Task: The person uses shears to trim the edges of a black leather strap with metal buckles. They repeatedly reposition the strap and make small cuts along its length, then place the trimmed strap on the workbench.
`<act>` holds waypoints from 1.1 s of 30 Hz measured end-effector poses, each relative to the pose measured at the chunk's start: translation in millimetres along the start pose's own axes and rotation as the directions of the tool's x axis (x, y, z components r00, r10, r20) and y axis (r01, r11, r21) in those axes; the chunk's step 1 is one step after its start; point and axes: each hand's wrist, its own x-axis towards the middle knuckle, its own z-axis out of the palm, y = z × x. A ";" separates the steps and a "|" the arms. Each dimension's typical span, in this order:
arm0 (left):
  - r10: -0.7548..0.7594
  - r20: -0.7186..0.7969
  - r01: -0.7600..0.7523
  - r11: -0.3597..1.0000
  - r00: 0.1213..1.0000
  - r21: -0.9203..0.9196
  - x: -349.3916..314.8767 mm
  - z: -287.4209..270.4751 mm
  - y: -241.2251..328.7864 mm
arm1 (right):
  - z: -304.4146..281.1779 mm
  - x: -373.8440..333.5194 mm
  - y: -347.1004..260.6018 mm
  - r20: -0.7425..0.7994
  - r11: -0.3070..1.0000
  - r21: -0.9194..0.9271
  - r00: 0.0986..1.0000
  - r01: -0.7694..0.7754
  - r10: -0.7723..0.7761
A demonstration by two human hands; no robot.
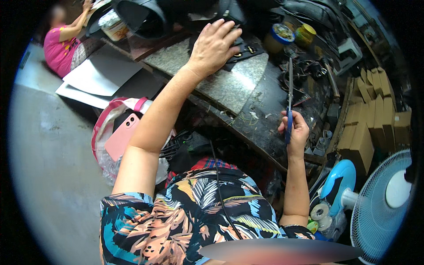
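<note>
My left hand (215, 47) reaches to the far side of the workbench, fingers stretched out and spread. It lies over some black pieces with gold-coloured metal fittings (248, 50), partly hidden beneath it. Those pieces rest on a speckled stone slab (229, 90). My right hand (297, 136) is closed round the blue handles of a pair of scissors (290, 86), over the right part of the bench. The long blades point away from me and look closed.
A blue-rimmed tub (281, 35) and a yellow-lidded jar (304, 35) stand at the back. Cardboard pieces (369, 119) and a fan (382, 203) are at right. A pink phone (121, 137) lies in a bag at left. Another person (64, 46) sits far left.
</note>
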 end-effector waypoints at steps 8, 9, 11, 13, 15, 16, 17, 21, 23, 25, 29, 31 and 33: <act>0.027 0.120 -0.034 0.998 0.992 0.055 -18.5 32.0 1.8 | 0.2 0.4 -7.4 -0.156 0.988 0.140 0.987 0.066 -0.044; 0.017 0.082 -0.021 0.999 0.996 0.041 -17.9 30.9 1.0 | 0.2 2.0 -8.4 -0.178 0.987 0.141 0.982 0.081 -0.055; 0.040 0.057 -0.043 0.998 0.998 0.046 -17.5 28.4 0.9 | 0.6 5.2 -9.6 -0.209 0.983 0.149 0.975 0.109 -0.077; 0.076 -0.058 -0.074 0.997 0.995 0.023 -16.3 22.2 2.6 | 1.9 4.5 -11.6 -0.215 0.981 0.150 0.973 0.123 -0.090; 0.092 -0.108 -0.088 0.995 0.990 0.043 -13.2 17.9 10.0 | 2.9 5.4 -12.4 -0.200 0.978 0.170 0.976 0.118 -0.083; 0.106 -0.132 -0.099 0.994 0.986 0.055 -11.3 16.2 15.4 | 3.3 6.3 -12.0 -0.195 0.982 0.159 0.978 0.099 -0.067; 0.127 -0.166 -0.117 0.991 0.978 0.068 -8.1 16.2 23.7 | 3.6 7.2 -11.9 -0.183 0.981 0.161 0.980 0.110 -0.080; 0.360 -0.055 -0.364 0.920 0.931 -0.146 12.3 36.9 76.0 | 3.5 8.2 -9.7 -0.177 0.974 0.197 0.981 0.112 -0.077; 0.427 0.027 -0.408 0.877 0.904 -0.253 23.7 52.5 100.3 | 2.2 7.1 -8.8 -0.177 0.973 0.202 0.981 0.111 -0.076; 0.402 0.312 -0.341 0.911 0.861 -0.232 29.8 60.8 113.0 | 1.4 6.3 -7.9 -0.172 0.974 0.191 0.981 0.125 -0.092; 0.244 0.086 -0.173 0.856 0.966 -0.487 22.5 51.7 109.4 | 0.7 8.3 -5.6 -0.171 0.970 0.211 0.982 0.118 -0.083; -0.020 0.100 0.079 0.773 0.995 -0.630 6.8 38.4 104.4 | 1.4 9.2 -5.3 -0.174 0.965 0.243 0.983 0.099 -0.057; -0.270 0.261 0.361 0.451 0.927 -0.816 -6.7 28.4 95.6 | 3.9 7.5 -5.2 -0.154 0.977 0.195 0.986 0.088 -0.059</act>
